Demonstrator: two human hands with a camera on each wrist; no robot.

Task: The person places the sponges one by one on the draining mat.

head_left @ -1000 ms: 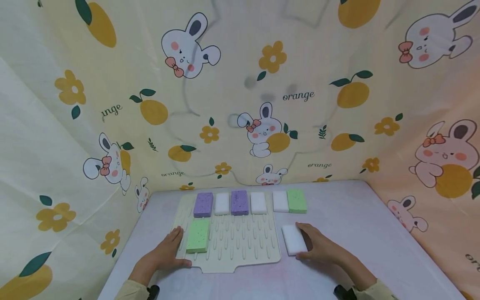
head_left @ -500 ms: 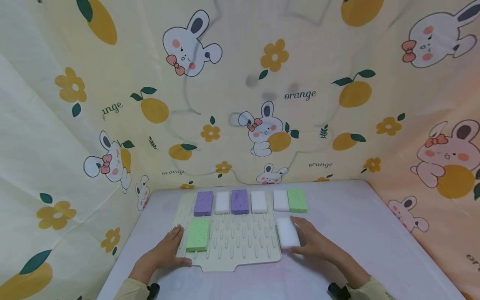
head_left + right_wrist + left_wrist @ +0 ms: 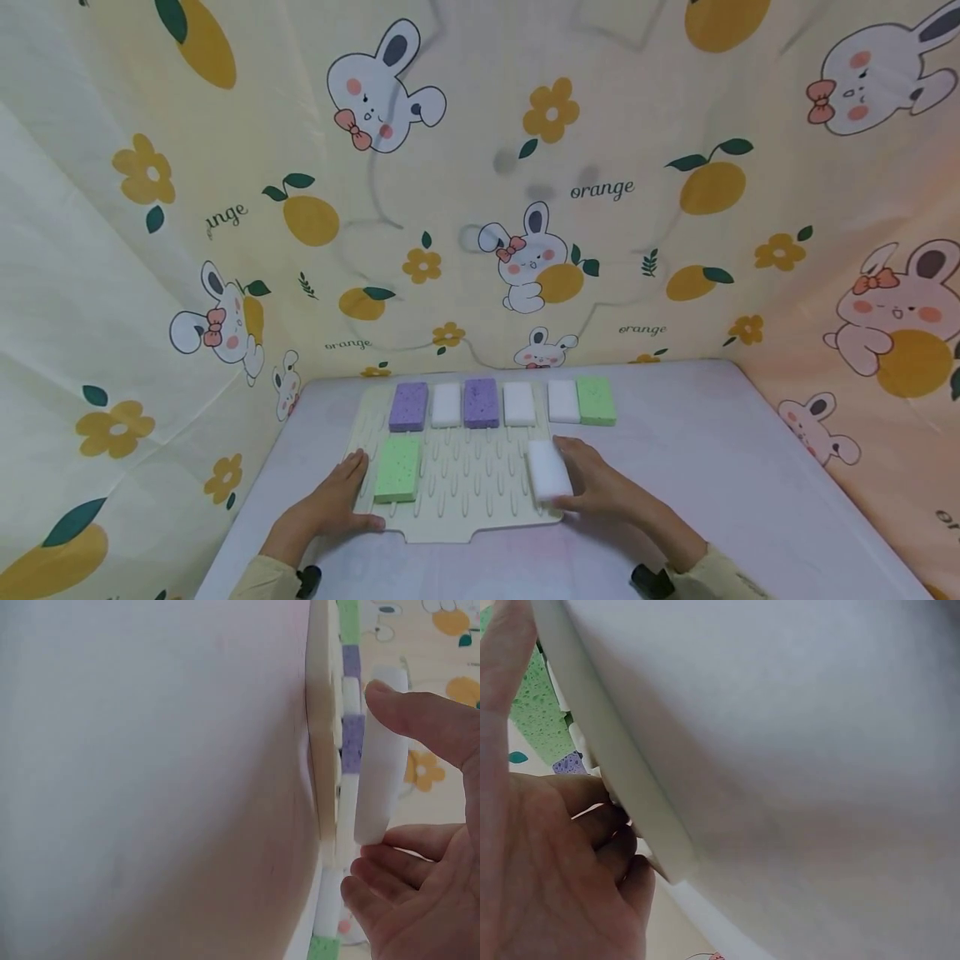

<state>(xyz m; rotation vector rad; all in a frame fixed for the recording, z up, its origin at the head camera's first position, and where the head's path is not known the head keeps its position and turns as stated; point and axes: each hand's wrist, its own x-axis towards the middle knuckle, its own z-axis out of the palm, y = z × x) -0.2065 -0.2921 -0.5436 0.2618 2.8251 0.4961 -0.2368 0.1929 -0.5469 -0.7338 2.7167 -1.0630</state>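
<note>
My right hand (image 3: 600,482) holds a white sponge (image 3: 549,471) between thumb and fingers, over the right edge of a cream ridged drain board (image 3: 472,492). In the right wrist view a gap shows between this sponge (image 3: 381,761) and the board (image 3: 322,735). My left hand (image 3: 330,506) rests at the board's near left corner, fingers along the left side, thumb at the front edge. A green sponge (image 3: 397,470) lies on the board beside it. Along the back of the board lie two purple sponges (image 3: 408,407) and two white ones (image 3: 446,406), alternating.
Right of the board, a white sponge (image 3: 563,402) and a green sponge (image 3: 596,401) lie side by side on the white tabletop (image 3: 675,442). A curtain (image 3: 465,167) printed with rabbits and oranges surrounds the table at the back and sides.
My right hand has carried the white sponge leftward from the tabletop beside the board to above the board's right edge. The left hand has stayed at the board's corner.
</note>
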